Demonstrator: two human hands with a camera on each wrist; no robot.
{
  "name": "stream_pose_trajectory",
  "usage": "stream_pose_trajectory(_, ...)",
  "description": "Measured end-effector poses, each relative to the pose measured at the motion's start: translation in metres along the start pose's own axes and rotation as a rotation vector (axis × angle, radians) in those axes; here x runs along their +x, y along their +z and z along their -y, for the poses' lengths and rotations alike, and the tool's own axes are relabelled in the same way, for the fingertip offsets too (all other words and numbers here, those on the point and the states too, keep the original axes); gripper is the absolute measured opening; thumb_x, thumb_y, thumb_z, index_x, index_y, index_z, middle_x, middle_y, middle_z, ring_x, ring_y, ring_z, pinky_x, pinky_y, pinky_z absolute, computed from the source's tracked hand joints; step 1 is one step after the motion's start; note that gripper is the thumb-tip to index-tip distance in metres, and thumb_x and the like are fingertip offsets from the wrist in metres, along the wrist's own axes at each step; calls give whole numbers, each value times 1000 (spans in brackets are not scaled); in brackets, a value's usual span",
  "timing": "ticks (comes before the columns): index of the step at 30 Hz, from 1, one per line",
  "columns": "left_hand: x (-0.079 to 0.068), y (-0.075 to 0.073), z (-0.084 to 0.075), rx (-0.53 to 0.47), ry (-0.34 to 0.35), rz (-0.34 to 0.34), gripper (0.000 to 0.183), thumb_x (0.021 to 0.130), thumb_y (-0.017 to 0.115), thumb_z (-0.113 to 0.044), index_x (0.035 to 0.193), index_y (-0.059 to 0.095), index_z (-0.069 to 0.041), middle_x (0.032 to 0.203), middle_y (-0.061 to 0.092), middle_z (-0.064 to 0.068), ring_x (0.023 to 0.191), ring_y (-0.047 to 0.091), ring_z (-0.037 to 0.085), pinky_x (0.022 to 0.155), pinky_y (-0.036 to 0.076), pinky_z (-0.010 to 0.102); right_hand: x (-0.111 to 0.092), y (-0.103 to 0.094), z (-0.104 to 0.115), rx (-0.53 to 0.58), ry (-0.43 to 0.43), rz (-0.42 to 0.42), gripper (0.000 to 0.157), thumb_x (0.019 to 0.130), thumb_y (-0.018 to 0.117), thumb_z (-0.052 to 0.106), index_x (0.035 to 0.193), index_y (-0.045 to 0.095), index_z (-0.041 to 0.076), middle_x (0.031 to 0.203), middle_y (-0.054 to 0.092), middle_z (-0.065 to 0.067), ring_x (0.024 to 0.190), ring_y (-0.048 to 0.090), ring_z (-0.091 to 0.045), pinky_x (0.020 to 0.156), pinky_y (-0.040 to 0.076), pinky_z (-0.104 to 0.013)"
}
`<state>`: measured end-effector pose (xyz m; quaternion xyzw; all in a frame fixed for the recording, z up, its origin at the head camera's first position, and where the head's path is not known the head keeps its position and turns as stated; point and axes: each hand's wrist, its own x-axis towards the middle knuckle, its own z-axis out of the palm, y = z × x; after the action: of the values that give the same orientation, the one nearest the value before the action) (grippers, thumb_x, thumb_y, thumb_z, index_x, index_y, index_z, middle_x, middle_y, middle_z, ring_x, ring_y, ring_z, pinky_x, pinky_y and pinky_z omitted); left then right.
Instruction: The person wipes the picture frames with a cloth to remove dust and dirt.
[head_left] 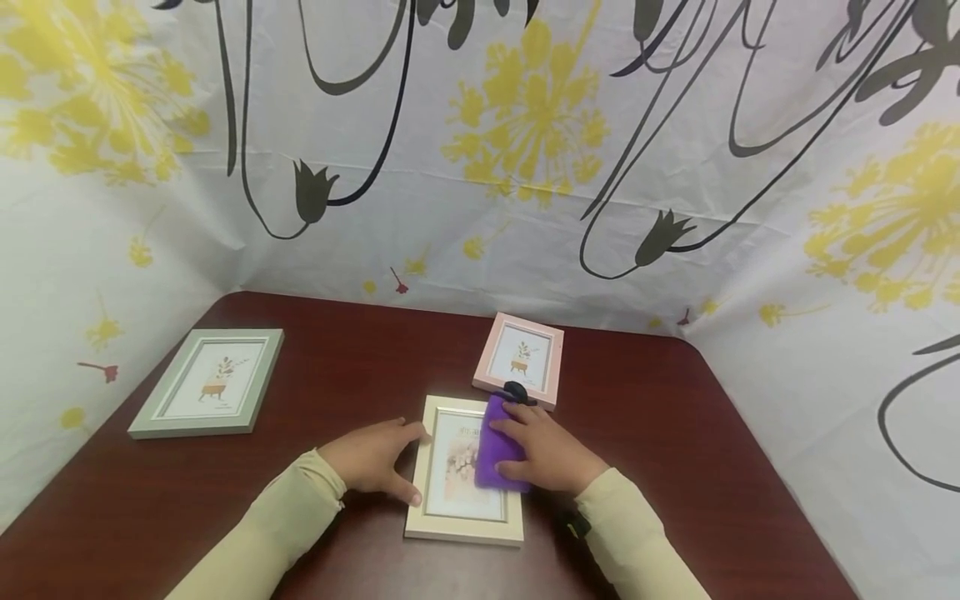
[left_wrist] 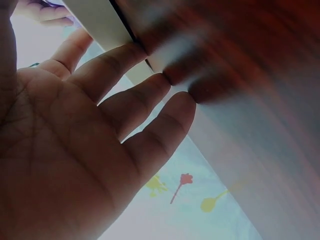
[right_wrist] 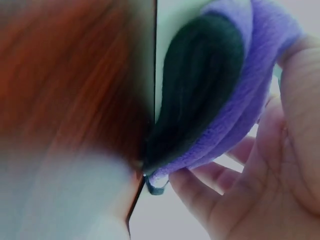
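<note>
A cream picture frame point(head_left: 465, 529) with a floral print lies face up on the table before me. My right hand point(head_left: 551, 450) holds a folded purple cloth point(head_left: 495, 454) over the right part of its picture and border. Seen from the right wrist, the cloth point(right_wrist: 260, 75) is bunched between thumb and fingers, with a dark patch point(right_wrist: 200, 85) facing the camera. At the frame's left border is my left hand point(head_left: 375, 458), thumb and forefinger spread along the edge. From the left wrist, its fingers point(left_wrist: 135, 105) look fairly straight, tips close to the tabletop.
A pink picture frame point(head_left: 555, 358) lies just behind the cream one, near the cloth's upper end. Far left on the dark red table point(head_left: 360, 350) lies a green picture frame point(head_left: 266, 367). Patterned white sheeting point(head_left: 420, 250) walls the back and sides.
</note>
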<state>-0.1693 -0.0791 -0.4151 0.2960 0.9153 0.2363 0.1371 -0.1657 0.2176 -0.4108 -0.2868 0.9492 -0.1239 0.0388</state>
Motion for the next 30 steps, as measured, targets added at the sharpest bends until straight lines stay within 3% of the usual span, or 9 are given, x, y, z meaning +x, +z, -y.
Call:
stream_pose_trajectory(5,-2,-1,1,-6,2,1,72,63,92,-45,122,61,-17,119,63,12,113,60,28,96,48,45,7,0,1,-57,-11,-22,60,82,74,44,133,63,15,144,47,-13,132,41,-38,101,47,-47)
stream_pose_trajectory(12,-1,0,2,10,-16,-4,73,63,92,-47,122,61,-18,125,63,15,123,55,36,101,46,48,7,4,-1,-66,-12,-25,57,82,73,48,130,65,19,143,48,-12,132,41,-36,101,46,-47)
stream_pose_trajectory(18,0,2,-1,11,-10,-11,72,62,92,-46,121,61,-19,124,64,14,122,56,35,99,47,47,-7,4,7,-72,-41,-17,54,80,74,45,127,67,19,139,50,-9,129,40,-31,98,48,-44)
stream_pose_trajectory(24,0,1,-3,3,-25,-14,71,61,93,-44,120,61,-20,120,64,13,113,61,31,94,49,45,-27,6,21,-96,-104,-44,49,79,74,43,122,69,20,132,53,-5,112,43,-21,88,50,-36)
stream_pose_trajectory(30,0,0,-2,-1,-44,2,72,62,93,-44,122,61,-19,127,63,16,126,54,37,100,46,48,-34,8,27,-115,-120,-89,46,82,73,41,121,70,17,133,55,-8,111,46,-22,90,50,-37)
